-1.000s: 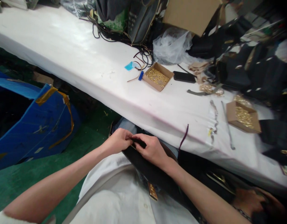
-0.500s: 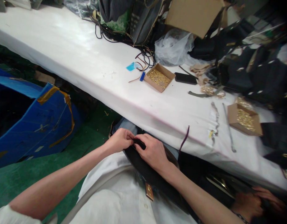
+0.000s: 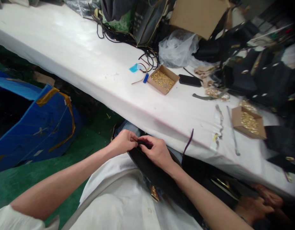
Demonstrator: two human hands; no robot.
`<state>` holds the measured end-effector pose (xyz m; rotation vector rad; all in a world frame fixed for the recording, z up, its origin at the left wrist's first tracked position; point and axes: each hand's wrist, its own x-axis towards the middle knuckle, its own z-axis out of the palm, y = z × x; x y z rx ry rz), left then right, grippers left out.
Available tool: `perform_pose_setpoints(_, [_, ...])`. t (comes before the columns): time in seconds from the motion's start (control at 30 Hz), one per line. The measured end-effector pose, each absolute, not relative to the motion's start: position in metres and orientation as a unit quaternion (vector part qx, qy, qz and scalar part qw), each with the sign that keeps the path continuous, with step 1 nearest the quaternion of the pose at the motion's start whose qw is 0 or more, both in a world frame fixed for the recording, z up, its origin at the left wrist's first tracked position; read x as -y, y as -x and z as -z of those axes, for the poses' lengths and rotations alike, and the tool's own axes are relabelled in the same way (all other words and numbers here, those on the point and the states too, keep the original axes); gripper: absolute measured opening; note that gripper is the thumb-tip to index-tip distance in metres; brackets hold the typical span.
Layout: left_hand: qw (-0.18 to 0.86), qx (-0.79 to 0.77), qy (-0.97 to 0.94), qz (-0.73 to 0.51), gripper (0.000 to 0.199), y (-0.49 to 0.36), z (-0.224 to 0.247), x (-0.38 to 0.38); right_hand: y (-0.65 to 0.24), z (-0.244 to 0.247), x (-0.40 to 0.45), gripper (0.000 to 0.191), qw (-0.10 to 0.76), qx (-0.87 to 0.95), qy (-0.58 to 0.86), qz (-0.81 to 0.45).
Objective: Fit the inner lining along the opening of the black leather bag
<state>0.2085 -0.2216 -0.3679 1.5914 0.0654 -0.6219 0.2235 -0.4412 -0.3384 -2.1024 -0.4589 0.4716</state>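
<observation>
A black bag-like piece (image 3: 149, 169) with a gold metal plate (image 3: 154, 192) lies across my lap. My left hand (image 3: 124, 141) pinches its far upper end, the fingertips closed on the dark material. Right beside it, my right hand (image 3: 157, 150) curls thumb and fingers around the same edge, and the two hands' fingertips nearly touch. What exactly lies between the fingertips is too small to tell.
The white-covered table (image 3: 90, 70) runs in front of me, bearing an open box of gold pieces (image 3: 163, 80), a black phone (image 3: 190, 80) and a second box (image 3: 249, 123). A blue bin (image 3: 42, 127) stands left. Another person's hands (image 3: 255, 204) are at lower right.
My right hand's fingers have shifted slightly at the edge of the black piece. At lower right, the other person's hands have moved a little. The view has shifted slightly.
</observation>
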Motion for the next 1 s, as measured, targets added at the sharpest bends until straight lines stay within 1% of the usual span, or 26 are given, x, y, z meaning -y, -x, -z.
perform_pose_setpoints(0.17, [0.657,-0.031,-0.709,0.254,0.025,-0.202,0.366,0.222,-0.228,0.342,0.443,0.03,0.46,0.203,0.841,-0.2])
perform_pose_setpoints(0.3, [0.653,-0.024,-0.721,0.232,0.021,-0.195,0.361,0.222,-0.229,0.344,0.444,0.032,0.444,0.239,0.845,-0.178])
perform_pose_setpoints(0.57, [0.656,-0.006,-0.72,0.228,0.019,-0.192,0.362,0.22,-0.228,0.345,0.444,0.032,0.434,0.269,0.842,-0.171])
perform_pose_setpoints(0.7, [0.619,-0.005,-0.757,0.209,0.017,-0.191,0.356,0.223,-0.227,0.345,0.442,0.033,0.443,0.257,0.84,-0.177])
perform_pose_setpoints(0.87, [0.522,-0.004,-0.84,0.151,0.013,-0.184,0.345,0.23,-0.228,0.343,0.439,0.029,0.454,0.242,0.835,-0.194])
perform_pose_setpoints(1.0, [0.513,0.019,-0.845,0.151,0.019,-0.187,0.345,0.23,-0.233,0.343,0.44,0.029,0.457,0.242,0.832,-0.198])
